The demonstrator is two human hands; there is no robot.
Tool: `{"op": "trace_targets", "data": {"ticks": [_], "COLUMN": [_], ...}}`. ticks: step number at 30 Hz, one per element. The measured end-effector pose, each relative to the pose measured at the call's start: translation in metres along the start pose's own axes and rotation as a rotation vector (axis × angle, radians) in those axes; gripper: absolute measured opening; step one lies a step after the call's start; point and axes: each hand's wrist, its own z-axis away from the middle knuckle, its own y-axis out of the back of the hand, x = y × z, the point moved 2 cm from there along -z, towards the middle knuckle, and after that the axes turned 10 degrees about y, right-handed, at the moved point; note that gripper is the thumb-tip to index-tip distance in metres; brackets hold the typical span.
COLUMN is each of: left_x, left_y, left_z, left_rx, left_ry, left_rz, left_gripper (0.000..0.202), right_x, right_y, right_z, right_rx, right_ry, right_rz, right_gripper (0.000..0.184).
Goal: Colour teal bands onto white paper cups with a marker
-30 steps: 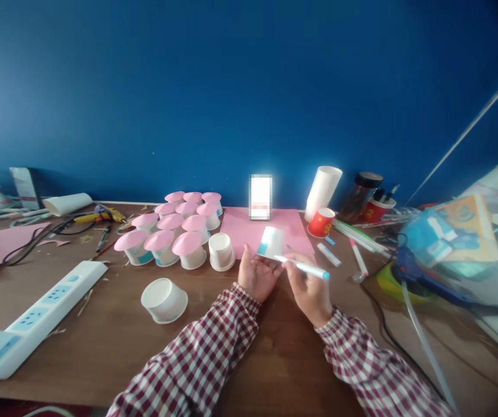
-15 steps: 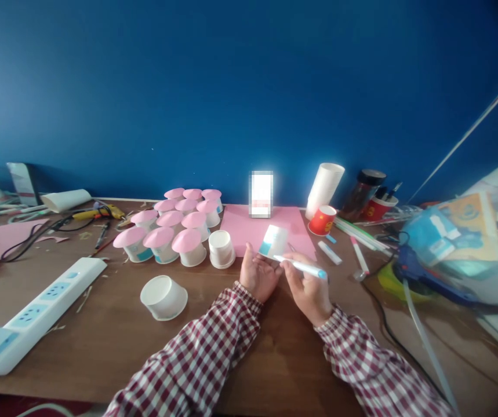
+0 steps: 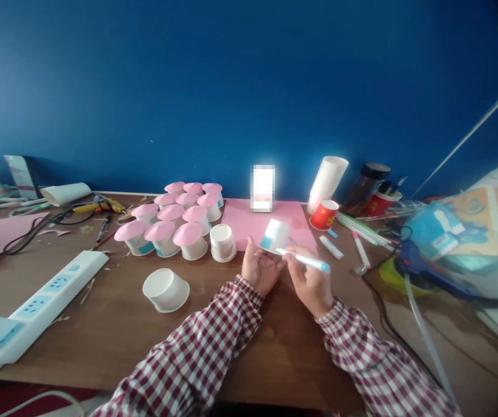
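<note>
My left hand is turned palm up, thumb raised, and its fingers support a small white paper cup with a blue printed patch. Part of the grip is hidden behind the cup and my right hand. In my right hand a white marker pen with a light blue end is pinched between thumb and fingers. The marker's tip is at the lower side of the cup. To the left stand an upturned paper cup and a wider white paper cup.
Rows of cups with pink paper caps stand at left. Pink paper lies behind my hands. A red cup, stacked white cups, a marker cap and a blue glue gun are at right; a power strip lies left.
The whole scene sits slightly higher in the view, except that the hands shift little. Cup and marker stay together, with the marker tip still near the cup's lower side.
</note>
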Motion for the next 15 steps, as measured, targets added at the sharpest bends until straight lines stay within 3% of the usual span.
{"op": "trace_targets", "data": {"ticks": [15], "left_x": [0.0001], "left_y": [-0.0006], "left_z": [0.0008], "left_rx": [0.014], "left_ry": [-0.009], "left_rz": [0.028], "left_gripper": [0.044], "right_x": [-0.0002], "right_y": [-0.0002], "right_z": [-0.0011], "right_rx": [0.000], "right_ry": [0.001], "right_rz": [0.003], "right_gripper": [0.020]}}
